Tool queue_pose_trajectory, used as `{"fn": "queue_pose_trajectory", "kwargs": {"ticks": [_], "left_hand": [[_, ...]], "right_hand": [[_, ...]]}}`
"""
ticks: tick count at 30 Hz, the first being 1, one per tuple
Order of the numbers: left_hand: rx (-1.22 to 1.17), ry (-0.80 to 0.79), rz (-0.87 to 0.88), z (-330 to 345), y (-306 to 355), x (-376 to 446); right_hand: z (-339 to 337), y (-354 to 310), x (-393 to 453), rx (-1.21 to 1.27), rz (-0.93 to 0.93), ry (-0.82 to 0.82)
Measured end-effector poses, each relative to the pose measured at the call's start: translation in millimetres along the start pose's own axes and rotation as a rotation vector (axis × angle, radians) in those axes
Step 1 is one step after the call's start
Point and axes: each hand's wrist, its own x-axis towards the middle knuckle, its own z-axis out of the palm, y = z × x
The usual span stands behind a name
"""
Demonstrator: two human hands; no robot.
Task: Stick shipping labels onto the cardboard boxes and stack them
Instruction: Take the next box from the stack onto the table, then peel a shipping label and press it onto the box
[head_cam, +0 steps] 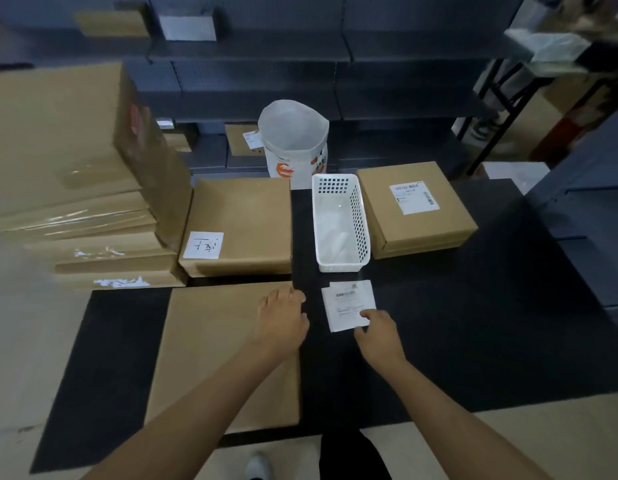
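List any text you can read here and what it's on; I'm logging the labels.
Shipping labels under right hand: barcode, print too blurred.
Label on the labelled box: barcodes, too small.
White note on middle box: handwritten marks, unclear.
White bin: orange graphics, unreadable.

Left arm: we reach it forward from the lower left, bare, across the flat cardboard box [228, 355].
Left hand [283, 320]: we rest it palm down on the far right corner of that box, fingers relaxed and loosely spread, fingertips at the box's edge.
Right arm: we stretch it forward from the lower right, bare, to the right of the box.
Right hand [378, 336]: just right of the box, we lower it with fingers curled, thumb and fingertips pinching the near right corner of the shipping labels [349, 304].
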Motion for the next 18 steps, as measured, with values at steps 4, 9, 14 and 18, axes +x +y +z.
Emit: {"fn": "queue_pose_trajectory", "kwargs": {"ticks": [4,9,14,18], "left_hand": [[0.042,-0.009,-0.052,10.0,25.7,33.9],[0.080,0.009,-0.077,16.0,42.0,58.4],[0.151,-0.021,-0.088,20.2,38.9,75.5],[0.166,-0.035,-0.070,22.6,34.5,88.6]], "right_hand": [[-8.0,15.3,40.0,-0.083,-0.031,-0.077],[-6.0,13.3,73.7,-0.252,0.016,-0.085],[-3.3,17.4,89.8,-0.358,0.046,-0.130],[-3.9,19.4,98.3,-0.279,0.074,-0.161]]}}
